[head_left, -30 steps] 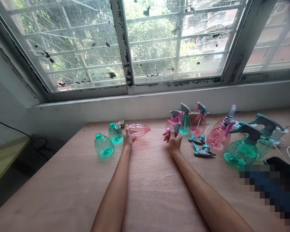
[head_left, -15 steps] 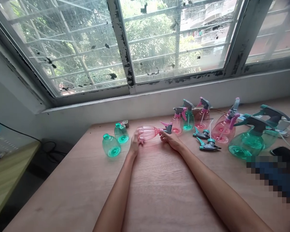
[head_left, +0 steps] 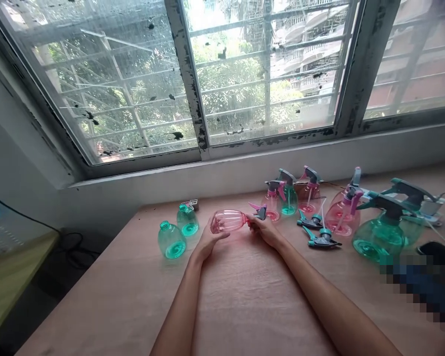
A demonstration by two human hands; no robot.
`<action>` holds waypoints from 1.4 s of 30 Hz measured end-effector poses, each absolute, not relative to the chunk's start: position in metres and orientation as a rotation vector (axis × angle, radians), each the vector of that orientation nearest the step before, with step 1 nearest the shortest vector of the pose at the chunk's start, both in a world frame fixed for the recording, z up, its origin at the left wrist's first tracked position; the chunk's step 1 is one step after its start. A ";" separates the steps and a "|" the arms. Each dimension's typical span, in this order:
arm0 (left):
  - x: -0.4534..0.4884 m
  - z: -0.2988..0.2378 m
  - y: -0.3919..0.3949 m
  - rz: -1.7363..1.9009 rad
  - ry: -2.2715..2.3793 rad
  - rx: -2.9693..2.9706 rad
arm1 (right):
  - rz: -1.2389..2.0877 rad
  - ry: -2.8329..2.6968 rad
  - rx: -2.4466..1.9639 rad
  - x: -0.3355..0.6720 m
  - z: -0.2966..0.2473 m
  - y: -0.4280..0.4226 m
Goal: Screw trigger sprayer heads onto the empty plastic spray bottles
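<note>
My left hand [head_left: 207,240] grips the base end of a pink transparent spray bottle [head_left: 228,221] held on its side just above the wooden table [head_left: 237,301]. My right hand [head_left: 265,230] is closed on the pink and grey trigger head [head_left: 258,211] at the bottle's neck. Two capless teal bottles [head_left: 171,240] [head_left: 187,220] stand to the left of my left hand.
Right of my hands stand several assembled pink and teal spray bottles [head_left: 288,190], two loose teal trigger heads [head_left: 321,236] and a large teal bottle [head_left: 380,230]. A dark phone [head_left: 435,249] and white cables lie at the far right. A window sill and wall back the table.
The trigger head with its tube has gone from apart at the right into the pink bottle's neck. My right hand moved left to the neck; my left hand shifted under the bottle's base.
</note>
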State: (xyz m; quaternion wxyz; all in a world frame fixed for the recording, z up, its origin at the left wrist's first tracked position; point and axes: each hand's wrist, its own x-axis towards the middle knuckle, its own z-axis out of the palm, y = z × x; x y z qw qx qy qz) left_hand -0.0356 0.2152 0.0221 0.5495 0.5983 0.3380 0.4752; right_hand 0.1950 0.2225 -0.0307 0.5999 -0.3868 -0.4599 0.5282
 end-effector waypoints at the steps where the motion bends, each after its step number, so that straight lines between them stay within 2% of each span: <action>1: -0.035 0.023 0.214 1.128 0.809 1.414 | 1.227 -1.067 -0.894 0.195 -0.029 0.222; 42: -0.029 0.018 0.217 1.203 0.893 1.547 | 1.255 -1.146 -0.824 0.191 -0.026 0.220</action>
